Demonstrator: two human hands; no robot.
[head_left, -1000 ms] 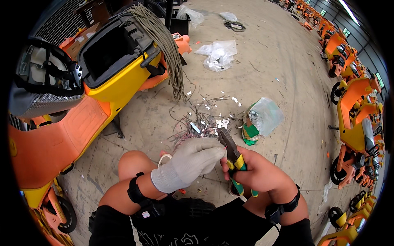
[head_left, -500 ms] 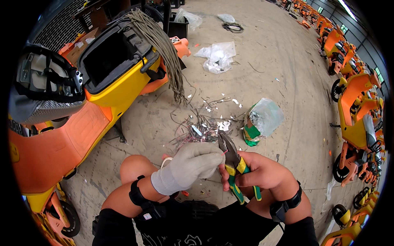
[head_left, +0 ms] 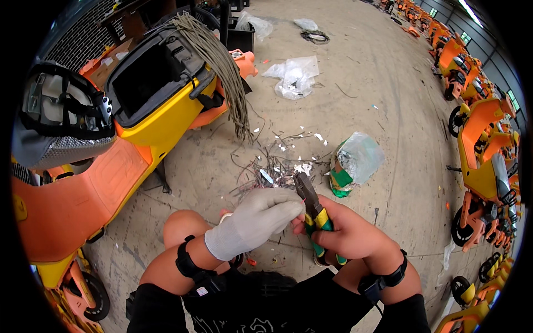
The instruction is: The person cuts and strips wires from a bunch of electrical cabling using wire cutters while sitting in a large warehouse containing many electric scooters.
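My left hand [head_left: 255,222], in a pale grey glove, has its fingertips pinched on a thin red piece, apparently wire [head_left: 303,203], beside the plier jaws. My bare right hand [head_left: 347,230] grips combination pliers [head_left: 310,195] with yellow-and-green handles, their dark jaws pointing up and away from me. Beyond both hands a scattered pile of wire offcuts and white scraps [head_left: 272,169] lies on the concrete floor, next to a green bag with a clear plastic liner [head_left: 355,158].
An orange-yellow scooter [head_left: 89,194] stands close on the left, carrying an open box [head_left: 150,77], a bag [head_left: 66,139] and draped cables [head_left: 222,72]. Rows of scooters [head_left: 477,166] line the right. Plastic bags [head_left: 294,75] and a black bin [head_left: 241,41] sit farther ahead.
The pliers and both hands dipped slightly toward me half a second ago and have since risen again. The pinch and the grip on the pliers look the same.
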